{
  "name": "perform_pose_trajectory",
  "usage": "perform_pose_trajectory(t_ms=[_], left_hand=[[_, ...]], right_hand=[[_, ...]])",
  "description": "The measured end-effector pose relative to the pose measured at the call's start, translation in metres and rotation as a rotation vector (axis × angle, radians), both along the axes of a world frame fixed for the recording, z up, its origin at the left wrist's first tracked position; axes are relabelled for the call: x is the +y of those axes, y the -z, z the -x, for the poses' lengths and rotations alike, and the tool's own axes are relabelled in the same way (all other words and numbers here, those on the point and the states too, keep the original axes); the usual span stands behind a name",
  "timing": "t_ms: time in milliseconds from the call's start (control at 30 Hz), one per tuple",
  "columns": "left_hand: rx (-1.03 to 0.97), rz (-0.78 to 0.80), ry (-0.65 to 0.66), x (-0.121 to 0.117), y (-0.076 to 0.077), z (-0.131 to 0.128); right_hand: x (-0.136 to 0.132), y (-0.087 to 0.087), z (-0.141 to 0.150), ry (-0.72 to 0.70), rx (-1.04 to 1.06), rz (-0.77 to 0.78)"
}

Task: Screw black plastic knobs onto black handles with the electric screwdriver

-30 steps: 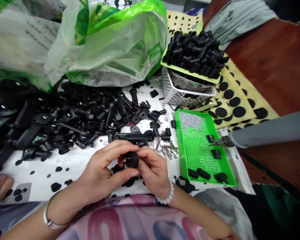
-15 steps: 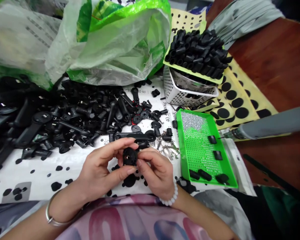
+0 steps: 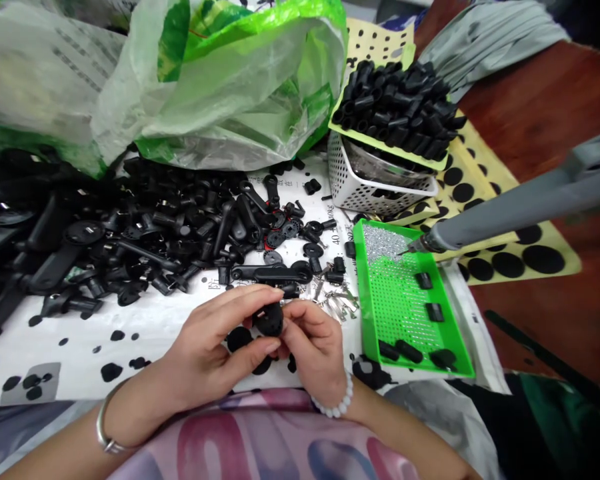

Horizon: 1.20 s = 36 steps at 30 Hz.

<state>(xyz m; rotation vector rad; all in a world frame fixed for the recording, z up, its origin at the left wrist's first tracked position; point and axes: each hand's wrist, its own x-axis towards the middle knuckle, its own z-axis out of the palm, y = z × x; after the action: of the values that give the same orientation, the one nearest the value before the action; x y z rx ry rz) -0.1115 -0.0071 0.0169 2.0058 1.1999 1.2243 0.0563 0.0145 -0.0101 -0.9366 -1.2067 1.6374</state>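
A small round black plastic part (image 3: 269, 321) is held between both hands above the white sheet on the table. My left hand (image 3: 215, 340) grips it from the left, thumb below and fingers above. From the right, the thumb and fingertips of my right hand (image 3: 314, 340) pinch its edge. Its underside is hidden. Just beyond the hands lie a long black plastic arm (image 3: 270, 273) and small metal strips (image 3: 334, 297). Black round pieces (image 3: 239, 338) lie beneath the held part.
Many black plastic parts (image 3: 145, 227) are heaped at left, below a green-and-white plastic bag (image 3: 240, 100). A green tray (image 3: 390, 293) holds screws and black pieces. An electric screwdriver (image 3: 500, 207) hangs over it. Behind stands a white basket (image 3: 360, 190) under a tray of black tubes (image 3: 390, 107).
The black part has tilted in my fingers and shifted slightly right. The screwdriver has swung left and up, its tip now over the tray's screws.
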Motion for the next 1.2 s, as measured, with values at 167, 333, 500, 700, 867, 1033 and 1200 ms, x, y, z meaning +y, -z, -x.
perform_pose_trajectory(t_ms=[167, 333, 500, 700, 867, 1033, 1200], left_hand=[[-0.045, 0.021, -0.082, 0.003, 0.0, -0.002], [-0.056, 0.125, -0.276, -0.003, -0.002, 0.004], [0.033, 0.229, -0.644, -0.025, 0.006, 0.032], [0.523, 0.124, -0.545, -0.037, 0.038, 0.064], [0.624, 0.042, -0.56, -0.032, 0.044, 0.066], [0.63, 0.035, -0.598, -0.032, 0.043, 0.07], [0.656, 0.026, -0.636, -0.033, 0.041, 0.066]], right_hand=[[0.0, 0.0, 0.005, -0.016, -0.011, -0.028], [0.012, -0.008, -0.005, 0.004, -0.162, -0.287], [0.023, -0.014, -0.04, 0.235, -0.364, -0.49], [0.01, -0.006, -0.057, -0.004, -0.641, -0.763], [0.003, -0.004, -0.058, -0.139, -0.872, -0.855], [0.0, -0.006, -0.06, -0.302, -1.085, -0.809], [-0.002, -0.001, -0.061, -0.286, -1.096, -0.799]])
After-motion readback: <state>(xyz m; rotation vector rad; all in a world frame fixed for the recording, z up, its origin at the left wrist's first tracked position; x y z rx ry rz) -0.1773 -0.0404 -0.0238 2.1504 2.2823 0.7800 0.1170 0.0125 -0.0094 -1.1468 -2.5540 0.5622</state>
